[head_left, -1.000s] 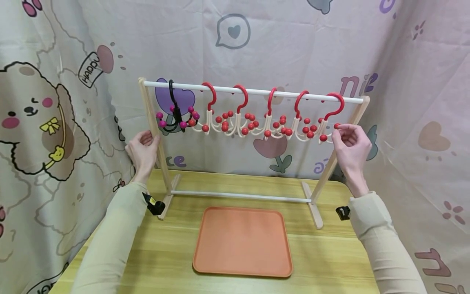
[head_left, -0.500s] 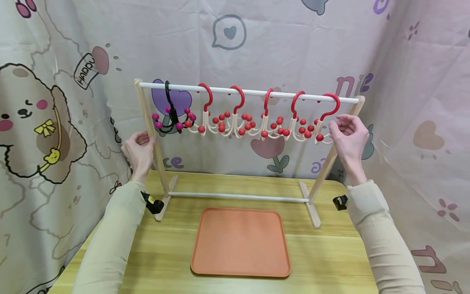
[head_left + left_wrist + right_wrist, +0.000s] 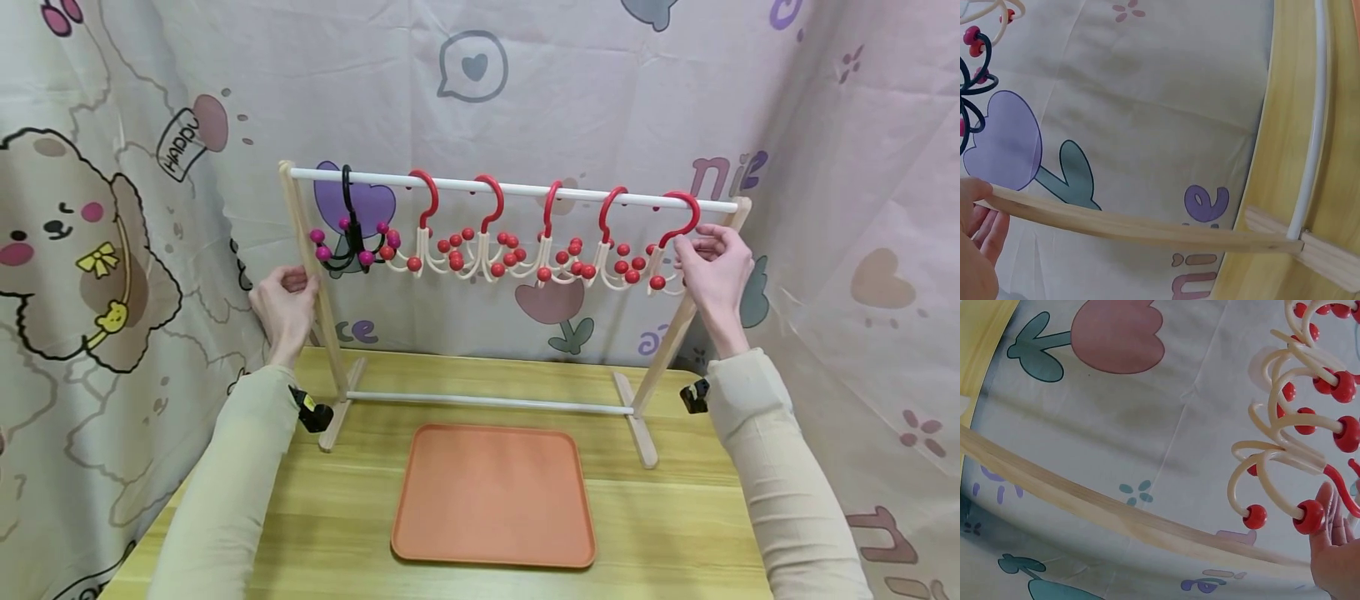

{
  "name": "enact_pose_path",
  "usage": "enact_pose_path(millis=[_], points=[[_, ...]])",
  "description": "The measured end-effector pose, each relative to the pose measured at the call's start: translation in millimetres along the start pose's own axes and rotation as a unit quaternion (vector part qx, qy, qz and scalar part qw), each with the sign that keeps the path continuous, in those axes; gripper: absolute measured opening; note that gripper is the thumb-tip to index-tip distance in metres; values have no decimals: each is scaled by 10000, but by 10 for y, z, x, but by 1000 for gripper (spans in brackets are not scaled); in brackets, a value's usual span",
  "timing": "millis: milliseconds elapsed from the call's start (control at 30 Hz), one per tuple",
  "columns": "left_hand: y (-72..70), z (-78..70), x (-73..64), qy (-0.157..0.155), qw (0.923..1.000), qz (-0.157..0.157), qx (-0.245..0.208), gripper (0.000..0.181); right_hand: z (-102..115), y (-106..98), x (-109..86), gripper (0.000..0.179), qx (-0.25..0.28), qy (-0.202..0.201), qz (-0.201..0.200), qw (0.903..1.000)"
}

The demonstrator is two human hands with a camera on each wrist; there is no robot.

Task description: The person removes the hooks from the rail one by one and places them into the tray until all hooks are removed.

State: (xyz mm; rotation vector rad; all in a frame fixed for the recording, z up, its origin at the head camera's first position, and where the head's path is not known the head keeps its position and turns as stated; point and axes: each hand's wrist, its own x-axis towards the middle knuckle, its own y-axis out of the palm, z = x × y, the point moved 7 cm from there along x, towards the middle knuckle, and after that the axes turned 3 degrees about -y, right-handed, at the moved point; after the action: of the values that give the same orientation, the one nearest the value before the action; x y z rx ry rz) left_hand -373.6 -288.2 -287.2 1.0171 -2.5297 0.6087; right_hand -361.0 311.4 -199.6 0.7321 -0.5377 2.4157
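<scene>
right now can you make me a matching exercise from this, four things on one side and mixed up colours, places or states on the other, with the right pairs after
Things:
1. tray
2. black hook
3. left hand
4. top bar

Places, colours, states:
a. pinching the left post
b. white
c. lying flat on the table
d. hanging, with magenta beads

Right pairs: 1-c, 2-d, 3-a, 4-b
</scene>
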Motion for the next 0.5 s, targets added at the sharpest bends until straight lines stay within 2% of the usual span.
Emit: enact_pose_path(millis=[267, 500], points=[[22, -55, 18, 317, 9992, 201, 150, 28, -16, 46, 50, 46, -5, 215, 313, 9993], [16, -55, 32, 398, 9989, 104, 217, 28, -19, 67, 62, 42, -66, 164, 393, 9991]])
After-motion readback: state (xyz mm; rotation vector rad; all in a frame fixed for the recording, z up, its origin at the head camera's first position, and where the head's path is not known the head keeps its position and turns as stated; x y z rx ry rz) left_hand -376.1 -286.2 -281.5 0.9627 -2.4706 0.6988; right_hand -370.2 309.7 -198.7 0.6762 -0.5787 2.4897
